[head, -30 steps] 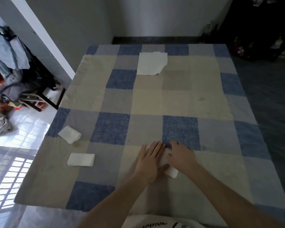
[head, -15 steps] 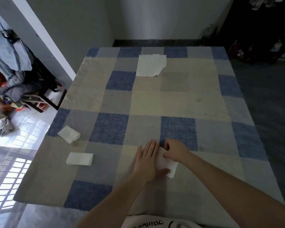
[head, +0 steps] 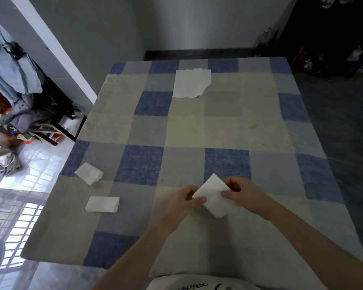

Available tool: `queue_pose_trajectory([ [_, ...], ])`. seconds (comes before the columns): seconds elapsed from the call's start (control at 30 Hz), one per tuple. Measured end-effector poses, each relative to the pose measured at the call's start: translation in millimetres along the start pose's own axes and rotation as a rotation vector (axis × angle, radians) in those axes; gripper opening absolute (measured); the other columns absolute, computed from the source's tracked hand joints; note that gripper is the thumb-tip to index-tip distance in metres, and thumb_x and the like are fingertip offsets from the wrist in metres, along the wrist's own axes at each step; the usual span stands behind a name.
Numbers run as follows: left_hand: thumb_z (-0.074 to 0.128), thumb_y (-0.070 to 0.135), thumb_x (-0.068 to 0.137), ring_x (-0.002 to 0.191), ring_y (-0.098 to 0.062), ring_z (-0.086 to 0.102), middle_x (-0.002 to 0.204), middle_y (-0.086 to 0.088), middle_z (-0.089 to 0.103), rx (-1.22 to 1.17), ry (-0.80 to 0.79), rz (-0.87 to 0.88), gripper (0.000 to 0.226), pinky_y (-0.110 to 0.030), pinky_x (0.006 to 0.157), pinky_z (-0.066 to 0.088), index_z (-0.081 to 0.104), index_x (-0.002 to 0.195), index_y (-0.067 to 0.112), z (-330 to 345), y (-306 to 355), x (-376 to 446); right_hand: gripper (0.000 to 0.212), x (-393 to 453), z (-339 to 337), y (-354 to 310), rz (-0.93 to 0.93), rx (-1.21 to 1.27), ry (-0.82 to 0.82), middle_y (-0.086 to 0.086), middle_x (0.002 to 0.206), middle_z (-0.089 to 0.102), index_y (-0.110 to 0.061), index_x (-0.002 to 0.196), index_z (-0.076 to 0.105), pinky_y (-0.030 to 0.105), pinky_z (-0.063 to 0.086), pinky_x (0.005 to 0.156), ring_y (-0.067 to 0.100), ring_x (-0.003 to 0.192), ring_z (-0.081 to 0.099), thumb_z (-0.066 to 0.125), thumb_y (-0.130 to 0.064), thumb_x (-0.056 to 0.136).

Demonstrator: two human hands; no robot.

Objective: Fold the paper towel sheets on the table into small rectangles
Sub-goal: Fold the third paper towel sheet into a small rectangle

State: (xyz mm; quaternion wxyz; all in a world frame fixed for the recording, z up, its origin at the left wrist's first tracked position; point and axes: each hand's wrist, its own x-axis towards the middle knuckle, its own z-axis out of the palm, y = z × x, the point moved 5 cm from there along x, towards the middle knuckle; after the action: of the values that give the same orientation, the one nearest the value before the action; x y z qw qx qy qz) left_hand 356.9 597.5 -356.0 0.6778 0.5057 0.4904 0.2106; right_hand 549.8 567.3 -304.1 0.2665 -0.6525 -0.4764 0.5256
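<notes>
Room corner with grey walls; a dark skirting strip runs behind the far edge of the surface. The surface (head: 228,126) is covered by a checked cloth in blue, grey and cream squares. Left of it, bright tiled floor (head: 29,174) with window-grille light, and a heap of clothes and bags (head: 15,84) piled over a dark-framed seat.

Paper towel on the surface: one unfolded sheet (head: 191,83) lies flat near the far edge, its right edge ragged. Two folded pieces sit near the left edge, well apart from the hands: a tilted folded piece (head: 89,173) farther out, and a flat folded rectangle (head: 102,204) nearer the person.

Both hands are at the near middle, together on one partly folded sheet (head: 215,197). The sheet is held tilted, one corner pointing away from the person, its lower corner toward the near edge; whether it touches the cloth I cannot tell.

Left hand (head: 182,200): fingers curled, thumb pinching the sheet's left corner.
Right hand (head: 242,193): fingers curled, thumb and fingertips pinching the sheet's right edge.

Bare forearms reach in from the bottom of the view. A white garment with dark lettering (head: 199,284) shows at the bottom edge.
</notes>
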Motion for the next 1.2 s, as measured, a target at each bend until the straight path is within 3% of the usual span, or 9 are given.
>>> queue_pose_trajectory([
  [0.17,0.066,0.02,0.09,0.103,-0.025,0.067,0.114,-0.007,0.07,-0.14,-0.202,-0.139,0.034,-0.039,0.092,0.052,0.062,0.122,0.011,20.6,3.0,-3.0,0.017,-17.9,-0.9,13.4,0.085,0.273,0.072,0.006,0.093,0.072,-0.002,0.095,0.059,0.031,0.052,0.063,0.018,0.079,0.067,0.068,-0.013,0.086],
  [0.3,0.061,0.019,0.094,0.068,-0.01,0.061,0.086,0.0,0.072,0.042,-0.141,-0.113,0.017,-0.02,0.059,0.046,0.068,0.108,0.014,25.7,8.4,-1.8,0.012,-26.5,3.0,27.5,0.187,0.312,0.154,0.009,0.094,0.071,-0.005,0.093,0.059,0.033,0.058,0.063,0.024,0.082,0.069,0.065,-0.014,0.089],
  [0.37,0.059,0.016,0.095,0.065,-0.006,0.062,0.085,0.002,0.072,0.062,-0.122,-0.11,0.018,-0.019,0.056,0.047,0.066,0.112,0.012,25.6,10.9,-1.2,0.016,-30.4,3.9,32.3,0.206,0.294,0.163,0.016,0.094,0.071,-0.001,0.093,0.056,0.035,0.059,0.063,0.03,0.084,0.07,0.065,-0.014,0.089],
  [0.43,0.056,0.015,0.096,0.085,-0.014,0.07,0.101,-0.002,0.074,0.054,-0.124,-0.1,0.023,-0.031,0.073,0.057,0.065,0.117,0.015,24.3,11.0,0.4,0.019,-33.1,3.7,34.3,0.2,0.267,0.155,0.019,0.092,0.07,0.0,0.098,0.056,0.039,0.059,0.065,0.033,0.083,0.069,0.064,-0.014,0.09],
  [0.53,0.052,0.013,0.098,0.104,-0.025,0.067,0.111,-0.005,0.072,0.019,-0.118,-0.084,0.026,-0.044,0.091,0.052,0.065,0.118,0.022,25.8,15.0,-0.1,0.014,-38.7,3.2,37.5,0.19,0.368,0.143,0.017,0.089,0.071,-0.005,0.103,0.057,0.041,0.059,0.069,0.028,0.076,0.069,0.06,-0.013,0.092],
  [0.7,0.042,0.003,0.096,0.066,-0.012,0.053,0.083,0.0,0.066,-0.003,-0.13,-0.098,0.032,-0.019,0.056,0.04,0.069,0.093,0.019,33.2,16.3,-2.3,0.01,-44.5,6.9,43.9,0.178,0.657,0.211,0.014,0.094,0.071,-0.01,0.097,0.061,0.037,0.057,0.073,0.025,0.078,0.068,0.056,-0.004,0.092],
  [0.83,0.04,-0.002,0.093,0.06,-0.01,0.048,0.076,0.004,0.065,-0.013,-0.153,-0.094,0.037,-0.018,0.051,0.035,0.067,0.078,0.019,37.0,17.3,-2.3,0.014,-47.8,14.8,47.3,0.204,0.807,0.214,0.017,0.095,0.069,-0.011,0.089,0.061,0.041,0.053,0.08,0.027,0.082,0.066,0.052,-0.001,0.091],
  [1.03,0.038,0.001,0.089,0.068,-0.016,0.052,0.081,-0.003,0.062,0.056,-0.191,-0.102,0.037,-0.02,0.054,0.041,0.069,0.075,0.015,32.6,16.7,-0.1,0.02,-47.5,14.9,50.0,0.255,0.713,0.218,0.011,0.08,0.059,-0.012,0.076,0.064,0.038,0.052,0.071,0.024,0.077,0.061,0.053,-0.019,0.091],
  [1.2,0.067,0.012,0.086,0.067,-0.006,0.051,0.071,0.01,0.058,0.358,-0.121,0.059,0.019,-0.02,0.063,0.043,0.071,0.078,0.029,25.7,13.3,4.4,0.017,-35.5,17.1,60.6,0.172,0.397,0.251,0.008,0.075,0.057,-0.01,0.082,0.051,0.03,0.051,0.061,0.016,0.064,0.054,0.066,-0.003,0.085],
])
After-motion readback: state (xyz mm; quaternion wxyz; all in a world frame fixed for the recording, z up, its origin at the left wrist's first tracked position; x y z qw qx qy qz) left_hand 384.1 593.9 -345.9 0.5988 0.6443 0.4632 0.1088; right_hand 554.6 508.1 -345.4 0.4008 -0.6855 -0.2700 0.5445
